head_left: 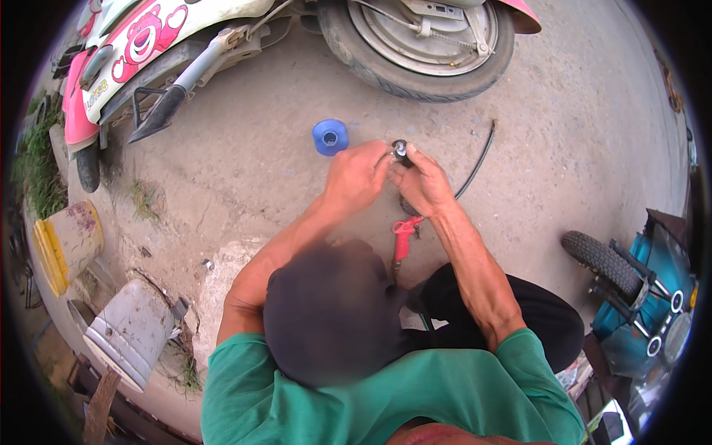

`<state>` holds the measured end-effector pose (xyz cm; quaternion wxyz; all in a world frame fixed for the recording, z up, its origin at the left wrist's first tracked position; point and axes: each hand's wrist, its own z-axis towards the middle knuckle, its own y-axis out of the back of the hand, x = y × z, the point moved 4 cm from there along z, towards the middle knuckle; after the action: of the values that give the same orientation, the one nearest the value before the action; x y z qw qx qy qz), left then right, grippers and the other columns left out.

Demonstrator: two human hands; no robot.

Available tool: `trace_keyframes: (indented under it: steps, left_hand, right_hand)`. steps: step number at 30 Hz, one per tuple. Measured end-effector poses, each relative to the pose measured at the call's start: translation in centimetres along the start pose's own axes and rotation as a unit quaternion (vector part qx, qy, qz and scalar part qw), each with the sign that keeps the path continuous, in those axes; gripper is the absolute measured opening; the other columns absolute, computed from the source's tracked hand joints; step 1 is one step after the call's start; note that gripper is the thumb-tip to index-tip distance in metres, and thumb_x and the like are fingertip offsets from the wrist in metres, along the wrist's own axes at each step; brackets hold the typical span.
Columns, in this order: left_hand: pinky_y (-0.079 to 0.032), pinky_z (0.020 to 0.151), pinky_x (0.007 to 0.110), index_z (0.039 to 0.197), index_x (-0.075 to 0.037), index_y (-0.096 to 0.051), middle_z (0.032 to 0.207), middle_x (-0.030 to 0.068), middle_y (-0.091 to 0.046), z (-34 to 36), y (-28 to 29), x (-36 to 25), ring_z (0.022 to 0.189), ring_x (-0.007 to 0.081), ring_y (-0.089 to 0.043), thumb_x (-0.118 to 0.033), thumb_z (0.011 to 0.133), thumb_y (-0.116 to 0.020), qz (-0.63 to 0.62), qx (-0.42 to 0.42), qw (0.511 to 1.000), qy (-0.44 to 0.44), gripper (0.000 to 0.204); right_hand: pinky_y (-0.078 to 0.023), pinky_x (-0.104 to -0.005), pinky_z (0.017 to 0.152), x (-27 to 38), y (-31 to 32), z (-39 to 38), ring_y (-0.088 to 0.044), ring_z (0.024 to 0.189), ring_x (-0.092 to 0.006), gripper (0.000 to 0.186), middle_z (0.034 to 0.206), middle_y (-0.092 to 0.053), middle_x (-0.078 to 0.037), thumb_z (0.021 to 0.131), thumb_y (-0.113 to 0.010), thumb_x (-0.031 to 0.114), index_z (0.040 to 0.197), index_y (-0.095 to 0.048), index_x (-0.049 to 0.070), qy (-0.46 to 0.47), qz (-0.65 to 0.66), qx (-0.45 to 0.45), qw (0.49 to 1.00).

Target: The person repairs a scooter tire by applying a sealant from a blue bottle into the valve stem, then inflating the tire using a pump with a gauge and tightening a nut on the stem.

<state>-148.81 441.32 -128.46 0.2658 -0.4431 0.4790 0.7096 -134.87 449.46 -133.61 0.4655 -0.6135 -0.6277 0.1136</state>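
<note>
Over the concrete ground my two hands meet in front of me. In my right hand (426, 184), between thumb and fingers, is a small black round part (400, 150) with a pale, shiny end. My left hand (359, 174) is closed in a pinch right beside that part; what its fingertips hold is too small to make out. A blue funnel-shaped thing (330, 137) stands on the ground just beyond my left hand. Below my right hand lies a red air blow gun (403, 236). A black hose (480, 159) curves away to the right, its near end hidden behind my right hand.
A white and pink scooter (167, 37) with its side stand (178, 89) is at the far left. A wheel (445, 81) is at the top. Two buckets (137, 326) lie tipped at the left. A teal vehicle (638, 297) with a knobby tyre (601, 256) stands at the right.
</note>
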Motion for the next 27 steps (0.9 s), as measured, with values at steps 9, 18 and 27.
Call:
trace_keyframes:
  steps: [9,18,27]
  left_hand:
    - [-0.054,0.073,0.039,0.106,-0.002,-0.069,0.091,0.0158,-0.071,-0.3,-1.0,0.8,0.082,0.0295,-0.07,-0.009,0.096,-0.066,-0.077,0.041,0.995,0.051,0.013]
    - [-0.047,0.064,0.027,0.103,0.0,-0.069,0.079,0.0015,-0.068,-1.3,-1.9,2.9,0.07,0.0098,-0.06,-0.013,0.1,-0.066,-0.287,0.026,0.919,0.269,0.014]
    - [-0.047,0.06,0.026,0.108,-0.001,-0.068,0.08,0.0034,-0.066,-2.2,-1.1,1.6,0.066,0.0105,-0.058,-0.015,0.102,-0.067,-0.408,0.003,0.867,0.284,0.015]
  right_hand:
    - [-0.052,-0.0397,0.1,-0.8,-0.5,-0.6,-0.067,0.112,-0.0222,0.03,0.123,-0.071,-0.01,0.108,-0.058,0.025,0.126,-0.066,0.002,0.001,-0.047,0.01,0.999]
    - [-0.053,-0.0361,0.09,-1.3,-0.4,-0.1,-0.066,0.097,-0.0176,0.029,0.108,-0.07,-0.006,0.107,-0.06,0.027,0.119,-0.067,0.002,-0.003,-0.039,0.011,0.999]
    - [-0.053,-0.0369,0.084,1.6,4.4,0.4,-0.066,0.095,-0.0222,0.03,0.102,-0.068,-0.006,0.103,-0.066,0.035,0.116,-0.065,0.009,0.006,0.03,-0.054,0.998]
